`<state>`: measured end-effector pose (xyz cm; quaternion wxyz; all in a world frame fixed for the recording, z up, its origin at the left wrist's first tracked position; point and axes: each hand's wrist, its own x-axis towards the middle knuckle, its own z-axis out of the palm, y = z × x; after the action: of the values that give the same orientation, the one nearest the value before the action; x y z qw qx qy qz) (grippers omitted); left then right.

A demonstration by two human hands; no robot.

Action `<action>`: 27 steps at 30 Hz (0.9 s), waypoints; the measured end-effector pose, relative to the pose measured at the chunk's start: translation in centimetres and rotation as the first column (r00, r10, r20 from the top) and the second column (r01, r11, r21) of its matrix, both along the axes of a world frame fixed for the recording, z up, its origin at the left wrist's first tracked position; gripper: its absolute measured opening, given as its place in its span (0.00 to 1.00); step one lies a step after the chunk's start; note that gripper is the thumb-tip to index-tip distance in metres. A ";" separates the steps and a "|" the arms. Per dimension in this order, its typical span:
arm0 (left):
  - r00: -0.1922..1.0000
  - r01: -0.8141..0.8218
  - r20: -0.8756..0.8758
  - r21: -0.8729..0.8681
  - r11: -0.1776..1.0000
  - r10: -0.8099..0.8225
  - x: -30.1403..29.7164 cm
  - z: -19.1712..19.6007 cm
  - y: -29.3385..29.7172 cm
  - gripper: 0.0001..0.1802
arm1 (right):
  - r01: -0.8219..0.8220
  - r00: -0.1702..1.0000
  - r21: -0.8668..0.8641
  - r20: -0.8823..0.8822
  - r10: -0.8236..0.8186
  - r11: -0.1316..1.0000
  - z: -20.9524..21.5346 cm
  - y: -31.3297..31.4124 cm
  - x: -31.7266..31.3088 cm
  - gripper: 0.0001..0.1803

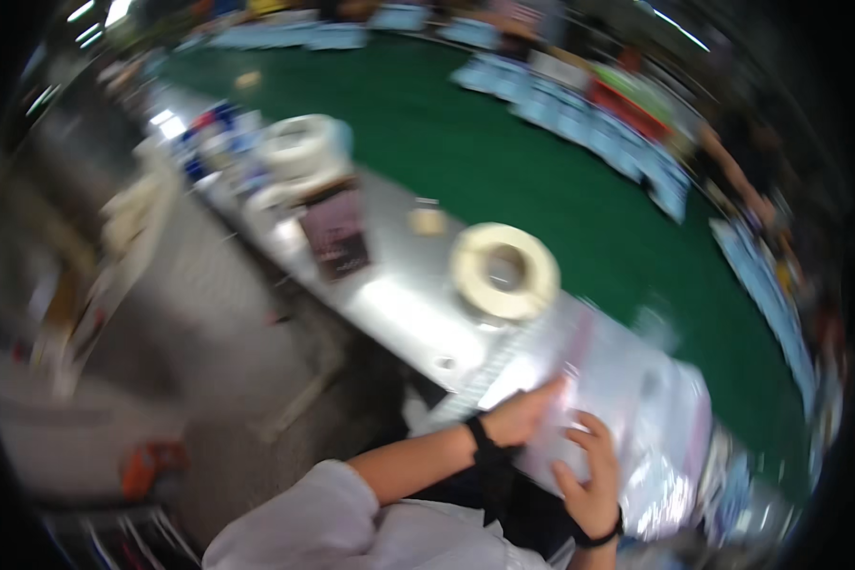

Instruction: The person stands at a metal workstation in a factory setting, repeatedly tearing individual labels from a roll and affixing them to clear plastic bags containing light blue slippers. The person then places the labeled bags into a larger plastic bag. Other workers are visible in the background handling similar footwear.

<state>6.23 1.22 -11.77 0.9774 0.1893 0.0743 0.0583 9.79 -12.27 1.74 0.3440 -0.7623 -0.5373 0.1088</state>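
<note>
A stack of clear plastic bags with pinkish edges lies on the metal ledge in front of me. My left hand, with a black band at the wrist, reaches to the near left part of the bags. Its fingers are smeared by motion, so I cannot make out whether it grips a bag. Over the bags' near edge, my right hand has bent fingers held apart with nothing visible between them. A pale patterned strip lies by the bags' left side. Just beyond sits a cream roll, seemingly of tape or labels.
Along the ledge to the left stand a dark pinkish box and stacked white rolls. A green conveyor-like surface runs beyond the ledge. Light blue folded pieces line its far side, where another person's arm reaches in.
</note>
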 end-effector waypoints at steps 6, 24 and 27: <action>0.997 0.065 0.034 -0.096 0.993 -0.062 -1.3 2.3 1.2 0.22 | 0.187 0.979 0.262 -0.128 -0.158 0.947 1.6 -3.6 -0.4 0.08; 0.974 0.080 -0.224 0.331 0.940 -0.004 -1.5 3.7 1.0 0.21 | 0.245 0.928 0.055 -0.303 -0.218 0.968 -1.8 -6.4 -0.8 0.14; 0.947 0.149 -0.321 0.380 0.913 -0.021 -1.6 3.8 1.2 0.21 | 0.687 0.726 0.164 -0.124 -0.676 0.708 -2.4 -12.4 3.0 0.10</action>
<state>4.66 2.40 -8.00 0.8957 0.3947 0.2048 -0.0014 12.76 -24.62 -0.61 0.4487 -0.8650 -0.2165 -0.0592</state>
